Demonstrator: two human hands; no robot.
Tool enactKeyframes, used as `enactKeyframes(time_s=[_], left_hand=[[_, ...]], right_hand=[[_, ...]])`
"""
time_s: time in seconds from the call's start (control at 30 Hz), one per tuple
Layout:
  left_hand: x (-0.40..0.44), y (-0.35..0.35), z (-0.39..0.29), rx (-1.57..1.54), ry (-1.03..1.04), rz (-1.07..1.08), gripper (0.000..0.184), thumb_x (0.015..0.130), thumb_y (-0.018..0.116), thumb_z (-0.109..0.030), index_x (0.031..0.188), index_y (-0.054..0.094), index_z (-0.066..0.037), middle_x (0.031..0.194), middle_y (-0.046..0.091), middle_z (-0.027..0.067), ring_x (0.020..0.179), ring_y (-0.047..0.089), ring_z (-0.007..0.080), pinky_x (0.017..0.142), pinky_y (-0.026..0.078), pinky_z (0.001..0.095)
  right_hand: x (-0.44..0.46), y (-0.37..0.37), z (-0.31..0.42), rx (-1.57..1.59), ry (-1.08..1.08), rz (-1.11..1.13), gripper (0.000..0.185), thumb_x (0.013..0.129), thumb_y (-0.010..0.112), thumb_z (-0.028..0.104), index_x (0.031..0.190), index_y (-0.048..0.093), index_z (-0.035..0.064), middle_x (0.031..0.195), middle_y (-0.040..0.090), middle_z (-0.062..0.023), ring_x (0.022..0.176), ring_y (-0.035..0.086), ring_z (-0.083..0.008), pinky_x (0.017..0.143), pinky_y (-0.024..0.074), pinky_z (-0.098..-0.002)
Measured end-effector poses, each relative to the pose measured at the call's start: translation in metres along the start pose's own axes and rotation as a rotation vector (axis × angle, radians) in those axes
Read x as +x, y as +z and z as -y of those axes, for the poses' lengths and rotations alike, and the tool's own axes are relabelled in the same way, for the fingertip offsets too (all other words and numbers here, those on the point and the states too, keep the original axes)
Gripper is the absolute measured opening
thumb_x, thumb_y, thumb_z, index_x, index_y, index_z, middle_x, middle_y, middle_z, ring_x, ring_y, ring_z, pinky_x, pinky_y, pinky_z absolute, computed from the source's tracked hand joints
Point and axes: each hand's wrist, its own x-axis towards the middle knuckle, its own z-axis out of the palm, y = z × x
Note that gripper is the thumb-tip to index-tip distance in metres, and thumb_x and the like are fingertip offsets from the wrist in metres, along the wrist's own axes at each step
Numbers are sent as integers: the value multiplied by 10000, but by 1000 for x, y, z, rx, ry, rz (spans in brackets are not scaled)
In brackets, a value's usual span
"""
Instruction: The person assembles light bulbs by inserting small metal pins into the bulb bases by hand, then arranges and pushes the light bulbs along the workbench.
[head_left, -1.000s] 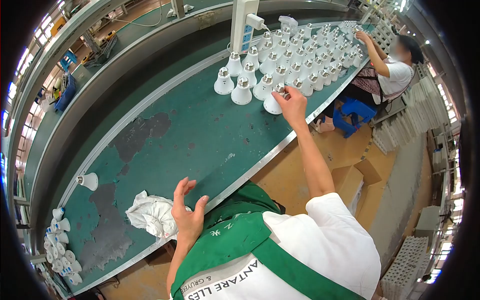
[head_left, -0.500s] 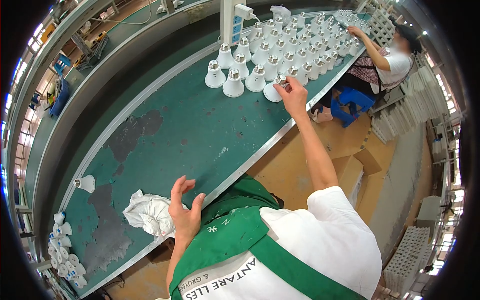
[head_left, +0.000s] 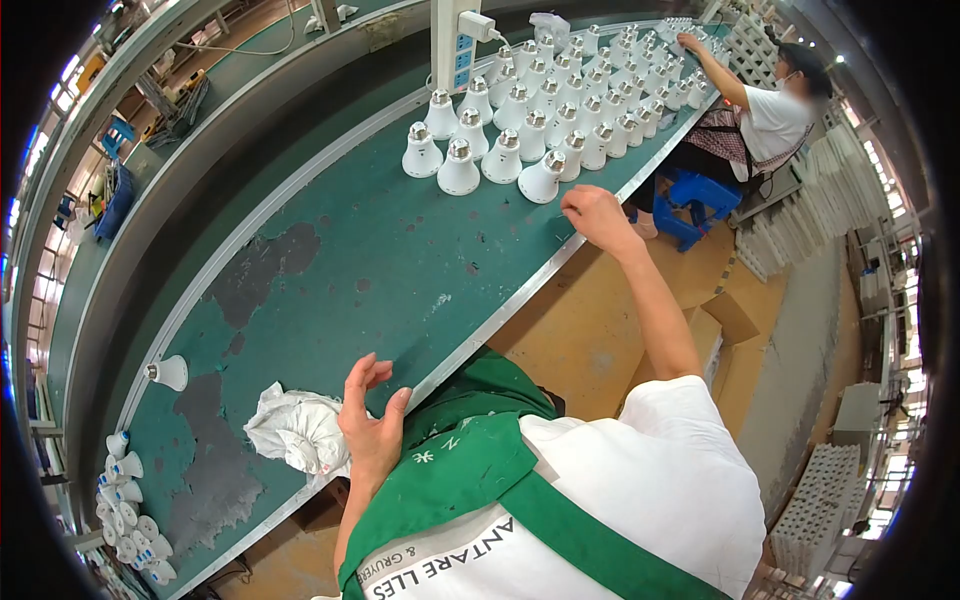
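Rows of white light bulbs with silver screw caps stand cap-up on the green work surface (head_left: 400, 270). At the near end of the rows is one bulb (head_left: 543, 178), tilted slightly. Just to its right and nearer to me, my right hand (head_left: 600, 218) hovers with fingers curled in, apart from the bulb, and no object shows in it. My left hand (head_left: 372, 420) is held by the near edge, thumb and fingers spread, holding nothing. A crumpled white cloth (head_left: 295, 428) lies beside it on the left.
A lone bulb (head_left: 168, 372) lies at the far left edge, and several more bulbs (head_left: 130, 515) are piled at the lower left. A white post with sockets (head_left: 462, 60) rises behind the rows. Another person (head_left: 770, 120) sits on a blue stool (head_left: 690, 205), reaching over the far bulbs.
My right hand has let go of the bulb's cap and drawn back toward me and slightly right. The bulb now stands at the row's end. My left hand has stayed in place.
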Motion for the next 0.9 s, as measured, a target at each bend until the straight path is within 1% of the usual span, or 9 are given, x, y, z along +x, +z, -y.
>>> enactKeyframes(time_s=[0.2,0.4,0.5,0.53,0.63,0.7,0.73,0.83,0.9], left_hand=[[-4,-1,0,-12,1,-17,545,723,691,29,1229,490,9,1046,635,145,933,617,230,866,472,337],[-2,-2,-8,3,32,-29,438,738,679,27,1155,548,22,999,655,132,912,627,212,846,480,316],[2,-4,-8,-20,23,55,326,756,660,21,1076,595,34,969,665,127,882,636,202,821,488,309],[5,-2,-12,-100,-34,89,217,819,621,-13,1029,616,38,946,665,113,855,637,184,791,493,289],[21,3,-21,-562,-303,232,191,883,581,-82,1036,616,28,943,657,98,824,616,151,746,493,261],[31,2,-31,-677,-366,273,198,910,548,-104,1047,608,25,945,647,98,806,599,132,718,495,257],[33,1,-35,-737,-396,294,203,923,532,-115,1052,605,23,946,642,97,797,590,122,705,496,254],[31,-6,-36,-880,-454,245,203,926,531,-141,1043,602,9,934,632,84,760,573,107,642,492,250],[26,-14,-36,-950,-466,200,159,915,547,-144,988,601,-13,889,621,68,727,561,98,593,489,246]], right_hand=[[11,17,1,-327,-162,140,23,698,569,22,681,583,16,759,593,-154,782,601,-335,708,502,-422],[16,18,3,-341,-235,102,36,660,595,28,667,565,10,714,584,-147,750,606,-328,668,490,-416],[18,-9,57,137,-54,-63,62,655,606,26,680,561,-9,706,583,-150,693,590,-292,640,477,-377],[18,-20,87,472,104,8,53,706,616,27,730,582,-5,724,599,-91,645,556,-182,621,454,-303],[7,-23,158,1279,239,227,50,769,620,50,806,617,17,769,598,-12,665,505,-79,627,416,-228],[-3,-13,194,1495,243,376,53,763,625,55,793,584,40,772,551,1,684,475,-86,633,384,-224],[-7,-9,208,1592,218,425,64,767,619,63,814,583,38,811,536,-22,670,458,-90,621,380,-230],[-12,-1,245,1765,181,433,63,770,618,65,812,583,34,825,516,-26,695,469,-98,618,387,-238],[-14,2,260,1785,156,434,35,788,595,20,821,607,18,805,537,-8,725,507,-91,668,419,-237]])
